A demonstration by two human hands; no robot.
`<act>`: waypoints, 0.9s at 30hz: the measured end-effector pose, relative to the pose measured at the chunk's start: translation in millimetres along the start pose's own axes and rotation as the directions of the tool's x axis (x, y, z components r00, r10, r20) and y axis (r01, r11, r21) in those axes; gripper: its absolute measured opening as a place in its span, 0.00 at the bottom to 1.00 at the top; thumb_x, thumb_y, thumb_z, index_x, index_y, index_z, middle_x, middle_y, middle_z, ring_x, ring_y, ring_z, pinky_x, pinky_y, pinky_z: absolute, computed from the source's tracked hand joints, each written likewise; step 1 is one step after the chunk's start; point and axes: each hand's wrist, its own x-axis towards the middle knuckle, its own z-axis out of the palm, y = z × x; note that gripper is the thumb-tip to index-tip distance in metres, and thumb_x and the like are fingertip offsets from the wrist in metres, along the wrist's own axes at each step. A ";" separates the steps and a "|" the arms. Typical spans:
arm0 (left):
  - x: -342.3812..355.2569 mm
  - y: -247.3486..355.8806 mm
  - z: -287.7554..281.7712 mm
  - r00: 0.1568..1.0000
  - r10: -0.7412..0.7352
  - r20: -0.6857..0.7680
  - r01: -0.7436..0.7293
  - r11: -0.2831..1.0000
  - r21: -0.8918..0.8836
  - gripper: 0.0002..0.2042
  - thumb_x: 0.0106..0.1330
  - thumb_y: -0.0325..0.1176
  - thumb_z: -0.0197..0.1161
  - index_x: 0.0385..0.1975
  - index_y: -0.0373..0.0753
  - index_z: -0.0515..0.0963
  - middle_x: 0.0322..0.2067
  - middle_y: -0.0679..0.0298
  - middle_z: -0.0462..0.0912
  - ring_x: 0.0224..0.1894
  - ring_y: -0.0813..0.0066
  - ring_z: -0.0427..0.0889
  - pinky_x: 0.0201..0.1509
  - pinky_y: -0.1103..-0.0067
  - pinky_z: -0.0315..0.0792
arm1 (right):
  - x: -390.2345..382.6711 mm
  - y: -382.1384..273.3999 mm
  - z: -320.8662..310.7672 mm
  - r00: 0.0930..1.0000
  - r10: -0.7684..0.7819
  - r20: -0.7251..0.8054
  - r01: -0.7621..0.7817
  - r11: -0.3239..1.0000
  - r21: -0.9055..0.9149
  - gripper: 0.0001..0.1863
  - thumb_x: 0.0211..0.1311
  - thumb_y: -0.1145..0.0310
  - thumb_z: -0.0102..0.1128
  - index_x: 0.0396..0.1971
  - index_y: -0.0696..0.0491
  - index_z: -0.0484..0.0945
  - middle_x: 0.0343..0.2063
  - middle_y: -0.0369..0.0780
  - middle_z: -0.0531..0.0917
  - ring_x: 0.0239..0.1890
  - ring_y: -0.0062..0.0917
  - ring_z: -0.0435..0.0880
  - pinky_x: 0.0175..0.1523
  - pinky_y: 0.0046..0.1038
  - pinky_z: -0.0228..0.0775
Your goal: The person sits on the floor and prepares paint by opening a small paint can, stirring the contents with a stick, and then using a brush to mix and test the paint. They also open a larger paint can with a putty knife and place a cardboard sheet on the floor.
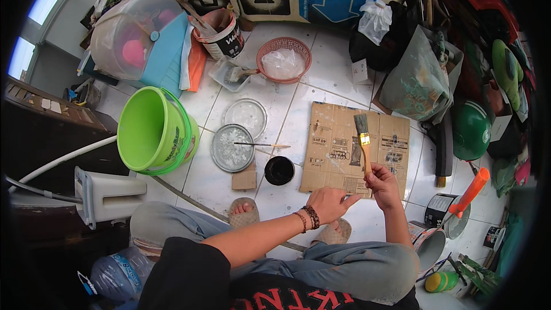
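My right hand (384, 185) pinches the wooden handle of a flat paintbrush (365, 152), its dark bristles pointing up and away from me. Behind the brush lies a flattened piece of cardboard (330, 132) on the floor. At the near edge of the cardboard is my left hand (328, 205), held palm down, one digit stretched toward my right wrist; nothing shows in it. A black-coated pot (279, 170) stands left of the cardboard. Beside it, a thin brush or stick (261, 144) rests across a round, paint-marked lid (232, 152).
A green bucket (146, 132) and a white stool (106, 198) stand at the left. Farther back are a clear tub with a brush (229, 77) and a pink basket (284, 46). Paint cans (430, 247) and an orange-handled tool (473, 189) sit at the right.
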 end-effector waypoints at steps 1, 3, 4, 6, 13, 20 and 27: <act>6.6 10.0 -11.5 0.995 -0.026 -0.100 0.019 0.997 -0.074 0.26 0.68 0.56 0.53 0.25 0.36 0.79 0.17 0.53 0.78 0.23 0.58 0.79 0.31 0.68 0.72 | 3.4 -23.2 21.3 0.997 0.003 0.072 0.000 0.999 -0.039 0.17 0.59 0.71 0.67 0.47 0.57 0.76 0.35 0.35 0.82 0.34 0.17 0.77 0.39 0.20 0.69; 21.4 22.6 -37.5 0.967 -0.019 -0.254 -0.042 0.972 -0.230 0.25 0.68 0.56 0.53 0.33 0.35 0.78 0.21 0.55 0.78 0.25 0.65 0.79 0.30 0.71 0.71 | 10.7 -59.6 54.5 0.985 -0.008 0.173 0.027 0.994 -0.106 0.19 0.58 0.70 0.68 0.48 0.58 0.75 0.35 0.36 0.82 0.35 0.16 0.78 0.39 0.21 0.70; 27.9 26.4 -51.1 0.954 0.013 -0.301 -0.113 0.942 -0.317 0.25 0.69 0.56 0.53 0.38 0.34 0.77 0.24 0.57 0.79 0.26 0.69 0.78 0.30 0.73 0.70 | 18.5 -69.3 69.4 0.973 -0.016 0.231 0.047 0.990 -0.130 0.19 0.58 0.69 0.68 0.48 0.58 0.75 0.36 0.36 0.82 0.35 0.17 0.78 0.40 0.21 0.71; 36.4 38.9 -81.9 0.990 0.006 -0.142 -0.109 0.674 -0.730 0.25 0.73 0.54 0.48 0.50 0.35 0.73 0.34 0.63 0.81 0.32 0.77 0.79 0.34 0.80 0.72 | 30.8 -88.9 92.1 0.961 -0.046 0.271 0.102 0.975 -0.196 0.20 0.58 0.68 0.69 0.48 0.58 0.74 0.36 0.37 0.82 0.35 0.17 0.79 0.39 0.22 0.73; 38.0 -4.8 -167.4 0.916 -0.243 -0.320 -0.087 0.658 -0.748 0.19 0.75 0.49 0.46 0.38 0.37 0.70 0.30 0.57 0.80 0.34 0.64 0.82 0.37 0.72 0.76 | 129.7 -167.3 112.2 0.908 0.213 0.361 0.183 0.573 -0.799 0.27 0.53 0.54 0.72 0.46 0.58 0.78 0.40 0.45 0.85 0.40 0.29 0.85 0.43 0.29 0.78; -88.5 -68.1 -237.9 0.816 -0.463 -0.346 0.192 0.782 -0.593 0.17 0.75 0.47 0.48 0.30 0.39 0.67 0.14 0.67 0.65 0.15 0.74 0.73 0.17 0.78 0.67 | 284.2 -156.6 17.4 0.946 -0.258 -0.194 -0.001 0.599 -0.801 0.15 0.52 0.62 0.68 0.38 0.53 0.84 0.38 0.44 0.86 0.40 0.31 0.85 0.49 0.31 0.75; -270.2 -54.4 -270.5 0.567 -0.723 -0.395 0.397 0.659 -0.638 0.17 0.71 0.37 0.56 0.57 0.40 0.70 0.19 0.67 0.73 0.17 0.77 0.69 0.22 0.80 0.66 | 345.6 -197.8 34.7 0.220 -0.889 -0.402 0.427 0.458 -0.780 0.07 0.58 0.69 0.59 0.36 0.54 0.79 0.31 0.42 0.83 0.33 0.34 0.82 0.41 0.34 0.74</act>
